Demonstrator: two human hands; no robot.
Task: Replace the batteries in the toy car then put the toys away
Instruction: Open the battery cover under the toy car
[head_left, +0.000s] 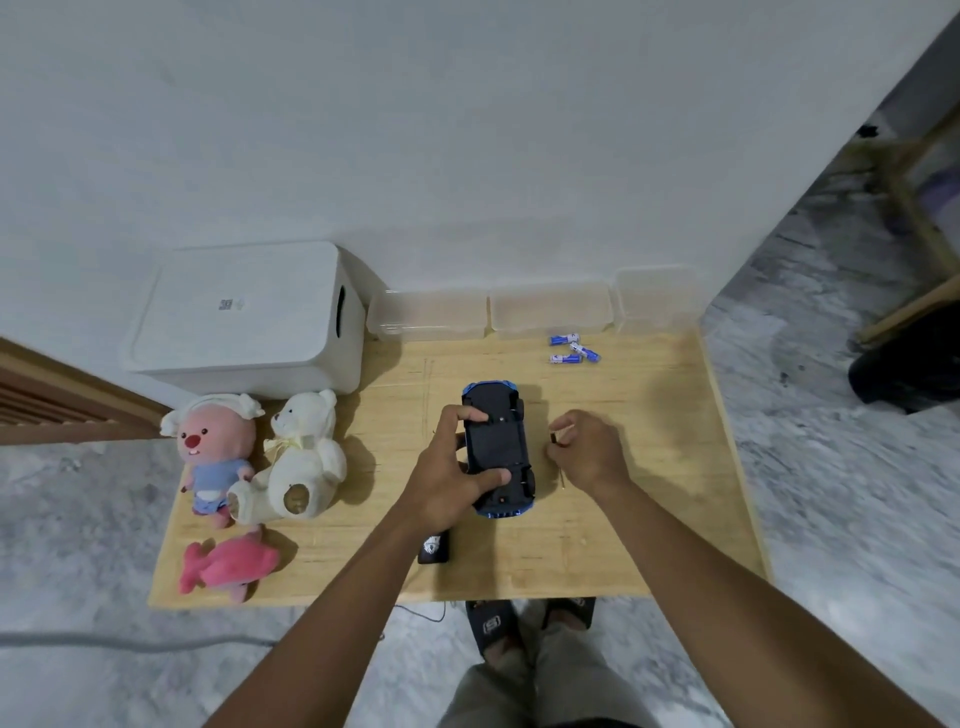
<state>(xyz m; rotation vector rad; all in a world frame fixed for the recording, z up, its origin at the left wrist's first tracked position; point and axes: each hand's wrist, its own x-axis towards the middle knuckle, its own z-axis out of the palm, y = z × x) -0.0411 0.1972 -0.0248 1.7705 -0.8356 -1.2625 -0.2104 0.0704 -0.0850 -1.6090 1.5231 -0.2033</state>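
Head view: the blue toy car with a black plastic underside (497, 441) lies belly-up near the middle of the pale wooden tabletop (649, 467). Its long axis runs straight away from the person. The left grip (447, 478) clamps it from the left, with fingers curled over the far half and the thumb pressed on the near half.

The right grip (589, 449) sits just right of the car without touching it. It is curled closed and pinches a thin dark tool (554, 439), probably a small screwdriver. The underside therefore lies directly left of the tool, so the right grip is the nearer one for working the battery cover.

3 blue-and-white batteries (574, 349) lie farther back, beyond the right grip and well apart from the car.
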